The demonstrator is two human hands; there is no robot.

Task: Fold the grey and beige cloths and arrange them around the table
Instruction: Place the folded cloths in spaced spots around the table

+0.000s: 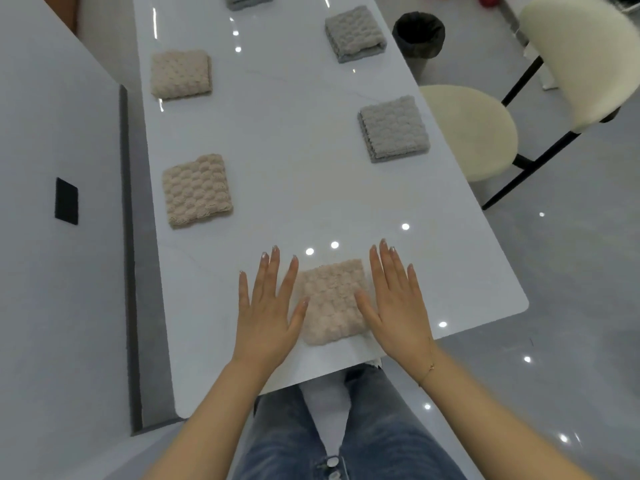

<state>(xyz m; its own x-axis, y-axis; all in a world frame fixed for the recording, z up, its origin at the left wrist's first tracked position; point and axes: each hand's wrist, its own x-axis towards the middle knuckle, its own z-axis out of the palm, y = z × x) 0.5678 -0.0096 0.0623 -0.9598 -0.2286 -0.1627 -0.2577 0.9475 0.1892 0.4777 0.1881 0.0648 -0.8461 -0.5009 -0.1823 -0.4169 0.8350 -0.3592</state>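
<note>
A folded beige cloth [330, 301] lies near the front edge of the white table [284, 133]. My left hand [268, 306] lies flat on the cloth's left side, fingers straight and spread. On the cloth's right side my right hand [396, 299] lies flat the same way. Along the table's left side sit two folded beige cloths, one in the middle [196, 189] and one farther back [180, 74]. Two folded grey cloths line the right side, a nearer one [394, 128] and a farther one [355, 32]. A third grey cloth [247, 1] lies at the far end, cut off by the frame.
A cream stool [467, 131] and a cream chair [581, 60] stand right of the table. A black bin [419, 36] sits on the floor behind them. A grey wall with a black patch [66, 200] runs close along the table's left side.
</note>
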